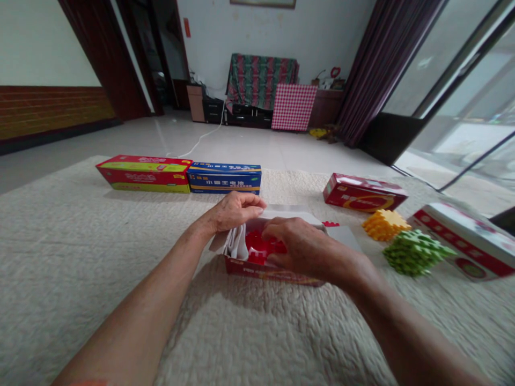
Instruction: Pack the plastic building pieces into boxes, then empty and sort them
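An opened red cardboard box [273,273] sits on the quilted cover in front of me, its pale flaps folded outward. My left hand [237,210] is at the back left of this box, thumb and fingers closed on its raised flap [281,210]. Reaching inside from the right, my right hand [300,244] has its fingers curled around red plastic pieces [257,246]; its fingertips are partly hidden. White folded material [239,244] stands at the box's left end. Another red toothed piece [330,224] shows just beyond the box's right back corner.
At the right lie a stack of orange snowflake-shaped pieces [385,224] and a green stack [416,252], beside a white-and-red box [469,241]. A dark red box [364,193] is behind them. Farther left stand a red-and-yellow box [145,174] and a blue box [225,178], end to end.
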`<state>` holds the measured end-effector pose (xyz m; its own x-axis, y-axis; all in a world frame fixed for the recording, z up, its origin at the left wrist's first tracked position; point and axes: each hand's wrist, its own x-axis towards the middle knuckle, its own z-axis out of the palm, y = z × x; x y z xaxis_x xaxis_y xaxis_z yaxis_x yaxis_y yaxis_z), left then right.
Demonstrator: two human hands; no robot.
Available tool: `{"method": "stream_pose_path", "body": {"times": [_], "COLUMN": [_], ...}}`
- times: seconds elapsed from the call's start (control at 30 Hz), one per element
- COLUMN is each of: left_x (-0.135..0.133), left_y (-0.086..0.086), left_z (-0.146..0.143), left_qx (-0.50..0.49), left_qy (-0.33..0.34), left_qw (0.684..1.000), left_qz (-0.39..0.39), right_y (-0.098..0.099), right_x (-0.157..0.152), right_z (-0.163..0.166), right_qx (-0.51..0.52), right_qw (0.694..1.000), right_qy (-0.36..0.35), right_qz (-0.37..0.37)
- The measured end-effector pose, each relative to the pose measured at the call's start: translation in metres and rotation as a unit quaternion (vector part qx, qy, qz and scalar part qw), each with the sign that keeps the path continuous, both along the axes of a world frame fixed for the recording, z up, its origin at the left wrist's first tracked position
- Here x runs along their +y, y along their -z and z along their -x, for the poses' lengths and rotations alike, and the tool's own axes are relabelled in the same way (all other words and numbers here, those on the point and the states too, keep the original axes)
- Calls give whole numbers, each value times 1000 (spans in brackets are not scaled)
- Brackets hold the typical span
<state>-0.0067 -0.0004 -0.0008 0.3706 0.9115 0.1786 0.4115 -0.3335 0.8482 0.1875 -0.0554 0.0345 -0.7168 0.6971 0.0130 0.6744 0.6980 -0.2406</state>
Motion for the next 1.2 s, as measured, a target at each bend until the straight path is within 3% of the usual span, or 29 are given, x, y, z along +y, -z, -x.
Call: {"method": "stream_pose_path", "body": {"times": [0.23,0.83,1.03,1.2], "left_x": [-1,-3,-3,-3], "left_y": [-1,-4,-4,-4], "left_z": [0,-1,-2,-2], "left_qx": [2,4,-1,8], "left_qy": [5,-6,-8,-15], "left_qw": [1000,1000,1000,1000], "left_qz": [3,10,19,23], "right_y": [8,18,0,-20], "right_x": [5,12,9,25], "right_z": [3,-1,-4,-57], "right_qx": [11,41,73,174], "right_qw": [1000,999,997,977], "right_qy": [3,-26,-6,90], "right_qz": [-29,-11,-15,-82]}}
